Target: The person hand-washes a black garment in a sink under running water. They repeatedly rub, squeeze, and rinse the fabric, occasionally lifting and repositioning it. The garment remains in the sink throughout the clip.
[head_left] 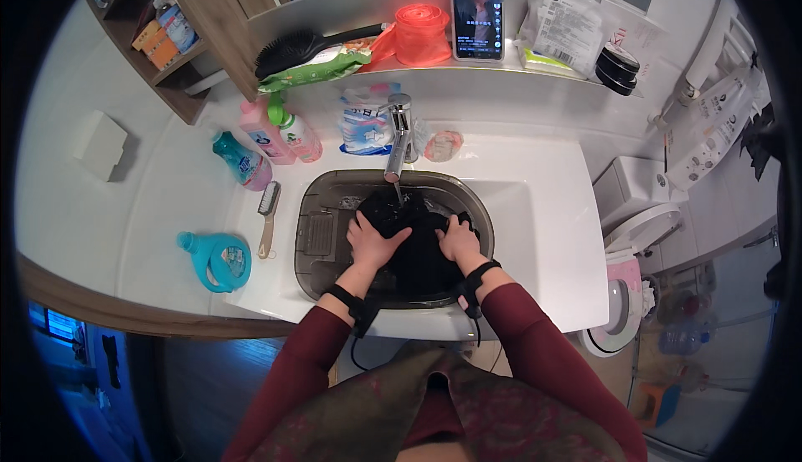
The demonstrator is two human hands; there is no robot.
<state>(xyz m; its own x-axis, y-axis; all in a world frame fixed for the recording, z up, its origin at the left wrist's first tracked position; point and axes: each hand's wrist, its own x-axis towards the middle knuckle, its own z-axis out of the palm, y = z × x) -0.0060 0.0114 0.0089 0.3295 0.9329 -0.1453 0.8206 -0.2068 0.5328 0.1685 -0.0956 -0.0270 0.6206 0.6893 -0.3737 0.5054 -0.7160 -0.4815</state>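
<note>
A black cloth garment (422, 253) lies bunched and wet in a translucent grey plastic basin (311, 274). From the chrome faucet (398, 149), a thin stream of water runs onto the cloth's far edge. My left hand (374, 243) grips the garment on its left side, thumb stretched toward the middle and fingertips partly hidden in the fabric. On the right side, my right hand (459, 239) has its fingers closed on a fold of the same cloth. What kind of garment it is, I cannot make out.
The basin stands in a white sink (522, 236). Left of it are a wooden-handled scrub brush (267, 215), a teal detergent jug (219, 260) and several bottles. A shelf above carries a phone (476, 15), a black hairbrush (305, 47) and a red roll (420, 34). A toilet (622, 295) stands at right.
</note>
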